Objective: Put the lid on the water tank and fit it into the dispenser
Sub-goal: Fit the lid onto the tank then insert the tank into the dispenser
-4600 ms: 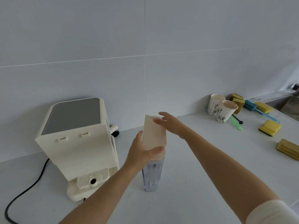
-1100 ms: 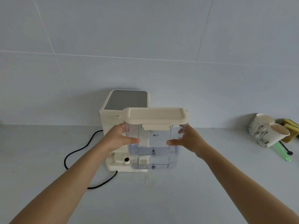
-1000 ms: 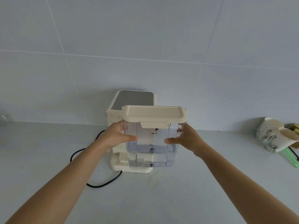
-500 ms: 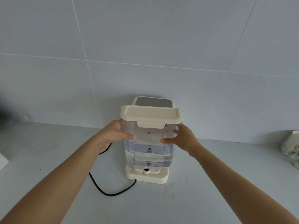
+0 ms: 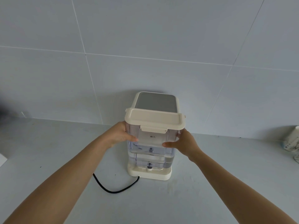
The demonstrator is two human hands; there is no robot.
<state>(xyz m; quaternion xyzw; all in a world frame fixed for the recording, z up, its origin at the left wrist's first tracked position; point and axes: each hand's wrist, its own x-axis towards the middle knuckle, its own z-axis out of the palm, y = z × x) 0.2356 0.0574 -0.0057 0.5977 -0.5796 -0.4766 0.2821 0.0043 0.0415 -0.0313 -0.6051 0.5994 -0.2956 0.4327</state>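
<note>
The clear water tank (image 5: 151, 156) stands upright with its cream lid (image 5: 154, 119) on top. It rests low against the back of the cream dispenser (image 5: 156, 101), its bottom at the dispenser's base plate (image 5: 149, 174). My left hand (image 5: 119, 135) grips the tank's left side just under the lid. On the tank's right side my right hand (image 5: 184, 143) holds it at the same height. The tank hides most of the dispenser's rear face.
A black power cord (image 5: 113, 188) curls on the grey counter from the dispenser's base toward me. Paper cups (image 5: 292, 143) stand at the far right edge. A tiled wall rises right behind the dispenser.
The tank, held in both hands, has come down and in against the dispenser's back, reaching the base plate. The view has shifted so the dispenser sits more central.
</note>
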